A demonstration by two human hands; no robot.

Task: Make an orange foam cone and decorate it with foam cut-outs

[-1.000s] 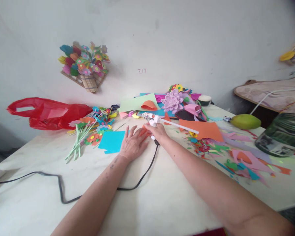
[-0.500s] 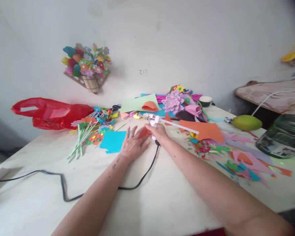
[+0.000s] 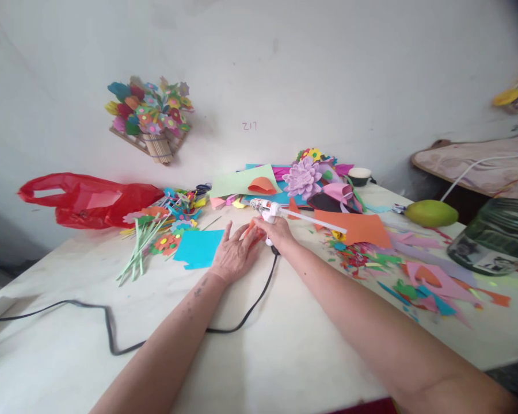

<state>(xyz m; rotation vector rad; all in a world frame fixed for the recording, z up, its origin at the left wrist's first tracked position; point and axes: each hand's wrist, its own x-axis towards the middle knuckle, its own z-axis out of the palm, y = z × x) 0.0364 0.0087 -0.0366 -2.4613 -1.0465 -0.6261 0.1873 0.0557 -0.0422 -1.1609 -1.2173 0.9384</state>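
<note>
My right hand [image 3: 278,232] is closed around the grip of a white hot glue gun [image 3: 271,213]. A long white glue stick [image 3: 315,219] juts from the gun's back end, and a black cord [image 3: 259,305] trails from its handle. My left hand [image 3: 236,253] bends its fingers over an orange foam piece [image 3: 252,229] and holds it by the gun, thumb side raised. Most of that piece is hidden by the fingers. Just left of my left hand lies a blue foam sheet [image 3: 196,248] with a notched lower edge.
Green strips [image 3: 136,250] and foam flowers [image 3: 166,244] lie left, before a red plastic bag [image 3: 90,198]. A purple flower [image 3: 303,178] rests on sheets at the back. Right are an orange sheet [image 3: 362,227], scraps [image 3: 435,287] and a glass jar [image 3: 494,238].
My left fingers have drawn in and curled around the orange piece, which shows more upright beside the glue gun. The right hand keeps its grip with little movement.
</note>
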